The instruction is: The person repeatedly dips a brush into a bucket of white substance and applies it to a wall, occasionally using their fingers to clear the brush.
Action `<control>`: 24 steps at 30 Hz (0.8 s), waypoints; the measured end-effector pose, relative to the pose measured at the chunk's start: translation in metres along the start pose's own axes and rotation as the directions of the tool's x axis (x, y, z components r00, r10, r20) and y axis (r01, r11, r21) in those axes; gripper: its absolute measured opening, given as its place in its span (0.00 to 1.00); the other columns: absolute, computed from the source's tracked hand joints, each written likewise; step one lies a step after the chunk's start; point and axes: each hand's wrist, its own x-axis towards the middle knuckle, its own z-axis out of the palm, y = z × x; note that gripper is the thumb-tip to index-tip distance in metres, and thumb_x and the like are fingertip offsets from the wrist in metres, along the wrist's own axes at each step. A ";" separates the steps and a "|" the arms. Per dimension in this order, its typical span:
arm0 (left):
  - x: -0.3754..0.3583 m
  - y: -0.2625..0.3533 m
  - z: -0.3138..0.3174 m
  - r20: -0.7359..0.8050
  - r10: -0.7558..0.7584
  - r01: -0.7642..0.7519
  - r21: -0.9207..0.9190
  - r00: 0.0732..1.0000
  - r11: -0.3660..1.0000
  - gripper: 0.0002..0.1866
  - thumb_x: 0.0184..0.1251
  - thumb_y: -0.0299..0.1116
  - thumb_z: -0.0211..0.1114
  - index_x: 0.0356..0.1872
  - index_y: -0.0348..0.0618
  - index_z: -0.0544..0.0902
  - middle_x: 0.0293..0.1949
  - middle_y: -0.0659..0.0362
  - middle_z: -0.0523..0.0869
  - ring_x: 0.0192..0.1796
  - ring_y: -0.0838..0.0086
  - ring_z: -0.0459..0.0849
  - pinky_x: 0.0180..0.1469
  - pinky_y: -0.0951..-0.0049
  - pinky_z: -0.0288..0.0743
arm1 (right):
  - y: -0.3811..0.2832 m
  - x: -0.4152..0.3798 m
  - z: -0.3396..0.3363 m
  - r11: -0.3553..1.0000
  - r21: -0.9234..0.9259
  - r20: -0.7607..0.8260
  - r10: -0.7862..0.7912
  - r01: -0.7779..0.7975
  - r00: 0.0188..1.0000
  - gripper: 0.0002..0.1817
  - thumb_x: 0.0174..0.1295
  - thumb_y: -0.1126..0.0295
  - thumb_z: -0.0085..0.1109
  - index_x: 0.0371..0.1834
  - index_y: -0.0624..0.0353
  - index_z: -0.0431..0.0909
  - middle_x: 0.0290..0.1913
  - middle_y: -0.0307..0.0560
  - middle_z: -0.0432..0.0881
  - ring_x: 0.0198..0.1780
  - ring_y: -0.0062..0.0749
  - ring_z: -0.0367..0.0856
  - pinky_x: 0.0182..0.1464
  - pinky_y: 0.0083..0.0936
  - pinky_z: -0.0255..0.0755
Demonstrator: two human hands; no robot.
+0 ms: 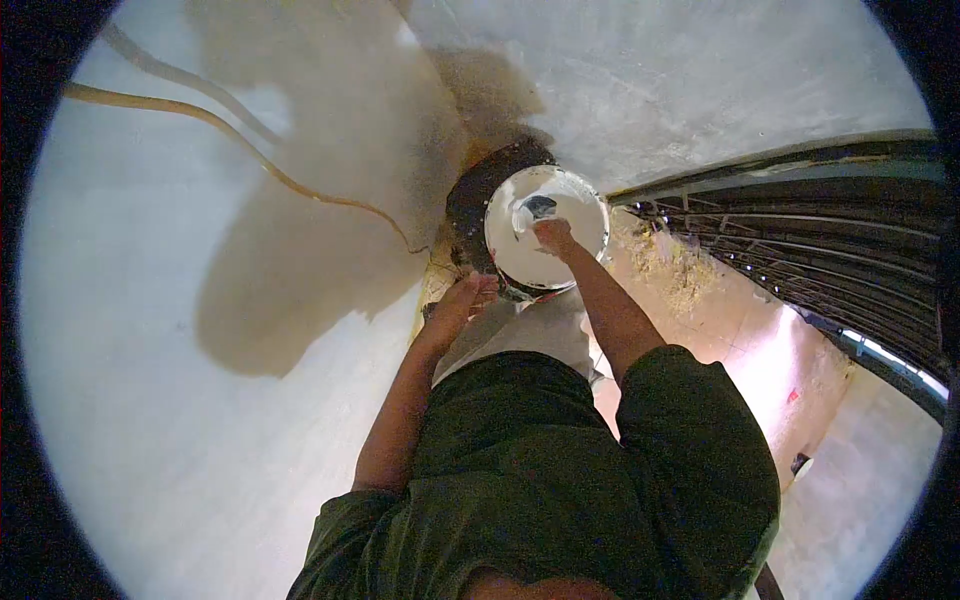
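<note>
A round white bucket point(496, 262) holds thick white paste or paint, and its rim is smeared with it. My right hand point(553, 237) reaches over the bucket with fingers closed on a small tool with a dark grey, white-smeared end point(540, 207). That end lies at the surface of the white stuff, and the tool's exact kind I cannot tell. Left of the bucket, low by its near side, my left hand point(473, 294) has its fingers stretched out, with nothing visible in them.
A yellow-brown cable or hose point(290, 182) runs down the pale wall point(130, 330) at left. Behind the bucket sits a dark round shape point(470, 205). Crumbly debris point(680, 270) lies on the floor at right, beside a dark slatted metal shutter point(840, 230).
</note>
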 end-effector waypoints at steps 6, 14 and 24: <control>0.002 0.002 0.001 -0.021 0.003 -0.003 0.007 1.000 1.000 0.33 0.66 0.61 0.42 0.55 0.42 0.72 0.52 0.57 0.77 0.52 0.69 0.76 0.54 0.67 0.68 | -0.009 -0.025 0.005 0.962 0.189 -0.039 -0.195 0.199 0.980 0.10 0.57 0.65 0.46 0.36 0.51 0.77 0.30 0.46 0.81 0.36 0.43 0.81 0.45 0.39 0.74; -0.001 0.021 0.011 0.014 0.011 -0.012 0.109 1.000 0.994 0.34 0.64 0.64 0.42 0.55 0.44 0.72 0.50 0.57 0.78 0.52 0.67 0.76 0.55 0.64 0.67 | 0.016 -0.069 -0.080 -0.300 0.836 0.393 -0.257 -0.459 0.883 0.09 0.63 0.61 0.48 0.33 0.53 0.72 0.20 0.35 0.71 0.17 0.24 0.67 0.17 0.21 0.61; 0.004 0.047 0.024 0.131 0.093 -0.112 0.147 0.987 0.983 0.32 0.68 0.59 0.40 0.56 0.40 0.71 0.52 0.54 0.77 0.54 0.67 0.75 0.55 0.66 0.66 | -0.006 -0.179 -0.149 -0.742 0.651 -0.127 -0.316 -0.162 0.940 0.18 0.61 0.66 0.55 0.53 0.56 0.66 0.27 0.38 0.74 0.24 0.20 0.69 0.23 0.14 0.62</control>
